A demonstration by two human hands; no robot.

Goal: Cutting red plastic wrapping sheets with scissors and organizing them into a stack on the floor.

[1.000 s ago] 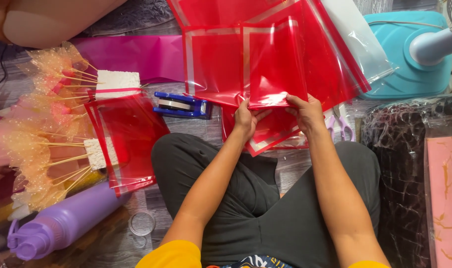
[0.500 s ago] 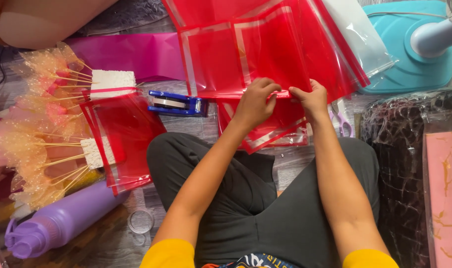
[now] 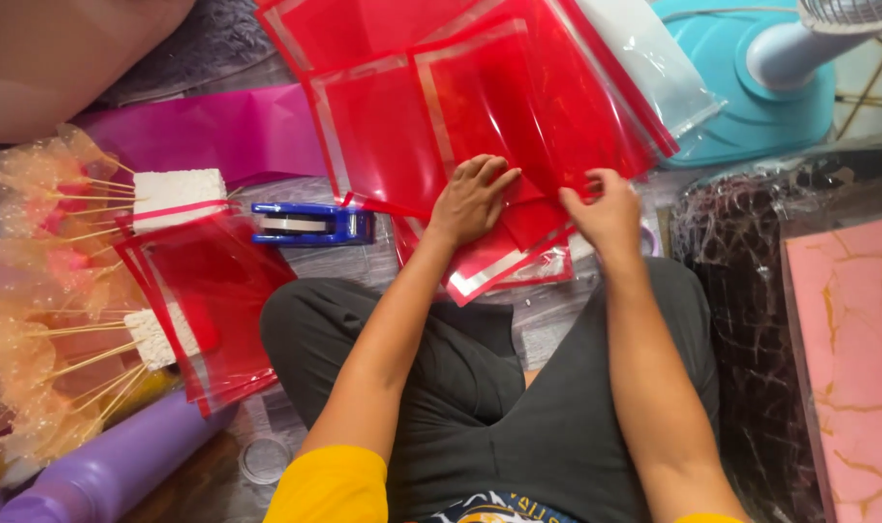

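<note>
Starting at the left edge, a cluster of wooden skewers with pale orange netting (image 3: 34,291) lies stuck into two white foam blocks (image 3: 178,198); below them a purple roll (image 3: 121,465) runs slantwise toward the lower left corner; beside the foam sits a smaller pile of red sheets (image 3: 209,300), its long axis running from upper left to lower right; behind it a magenta sheet (image 3: 209,131) lies flat; a blue tape dispenser (image 3: 310,224) rests just right of the upper foam block, its long axis level, left to right. Next comes the left hand (image 3: 472,201), palm down with fingers spread flat, pressing on the stack of red cellophane sheets (image 3: 480,107); that stack lies on the floor just beyond the person's crossed legs, fanned out, its long axis tilted from lower left up to the upper right, white borders showing along the edges. The right hand (image 3: 610,215) has its grip pressed together, pinching the near edge of a red sheet at the stack's lower right. Farther right stand a turquoise fan base (image 3: 751,107), a dark marbled wrap (image 3: 741,291) and a pink marbled sheet (image 3: 848,339).
</note>
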